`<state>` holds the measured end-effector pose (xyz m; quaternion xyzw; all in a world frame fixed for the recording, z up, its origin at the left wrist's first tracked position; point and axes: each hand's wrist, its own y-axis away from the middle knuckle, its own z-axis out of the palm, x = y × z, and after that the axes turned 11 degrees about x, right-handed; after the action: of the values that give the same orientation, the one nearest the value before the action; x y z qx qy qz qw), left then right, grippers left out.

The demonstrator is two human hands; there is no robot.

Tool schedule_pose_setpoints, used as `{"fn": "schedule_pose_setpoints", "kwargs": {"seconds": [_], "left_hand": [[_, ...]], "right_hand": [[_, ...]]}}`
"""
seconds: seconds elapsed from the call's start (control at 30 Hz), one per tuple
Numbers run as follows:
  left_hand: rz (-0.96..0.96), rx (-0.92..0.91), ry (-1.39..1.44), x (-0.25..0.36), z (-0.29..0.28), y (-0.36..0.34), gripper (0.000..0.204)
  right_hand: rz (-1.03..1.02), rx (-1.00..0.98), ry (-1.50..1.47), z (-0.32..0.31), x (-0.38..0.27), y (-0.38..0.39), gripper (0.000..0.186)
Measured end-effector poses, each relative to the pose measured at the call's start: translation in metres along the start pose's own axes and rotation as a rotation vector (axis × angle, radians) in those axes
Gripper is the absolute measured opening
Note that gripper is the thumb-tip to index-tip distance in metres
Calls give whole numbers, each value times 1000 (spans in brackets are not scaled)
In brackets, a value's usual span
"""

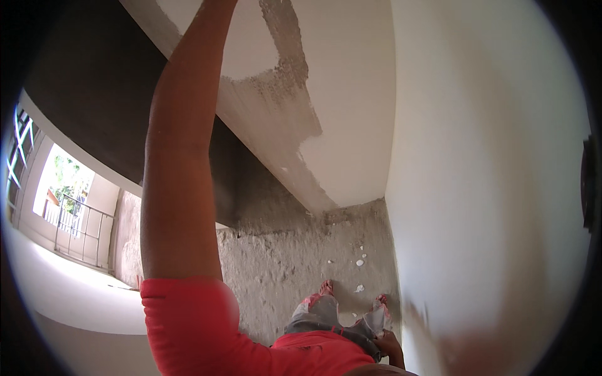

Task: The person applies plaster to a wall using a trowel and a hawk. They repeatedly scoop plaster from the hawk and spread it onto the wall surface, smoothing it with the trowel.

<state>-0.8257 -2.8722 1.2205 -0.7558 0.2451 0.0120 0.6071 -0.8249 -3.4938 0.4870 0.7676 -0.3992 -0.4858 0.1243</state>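
Looks unfinished, with streaky grey patches [269, 113] across smooth white wall [352, 94]. Cannot tell finger state: unseen left hand, shadowed right hand [390, 346].

Daylight glared through a window [70, 172] left of my fisheye view, while soft shadows streaked the pale wall [464, 156], haze blurred a red sleeve's [188, 313] edge and black corners framed bowed lines.

You stand in what appears to be an unfinished room: note the patchily coated wall [276, 119] and rough bare floor [266, 266] with white scraps [360, 262].
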Motion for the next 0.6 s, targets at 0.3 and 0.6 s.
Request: {"fn": "schedule_pose_setpoints", "kwargs": {"seconds": [0.3,0.6], "left_hand": [[23,4,-5,55,46,95,63],[-19,-17,10,114,177,327,66]], "right_hand": [[49,-215,-115,-48,18,-11,45],[221,-287,-124,-74,38,-36,39]]}}
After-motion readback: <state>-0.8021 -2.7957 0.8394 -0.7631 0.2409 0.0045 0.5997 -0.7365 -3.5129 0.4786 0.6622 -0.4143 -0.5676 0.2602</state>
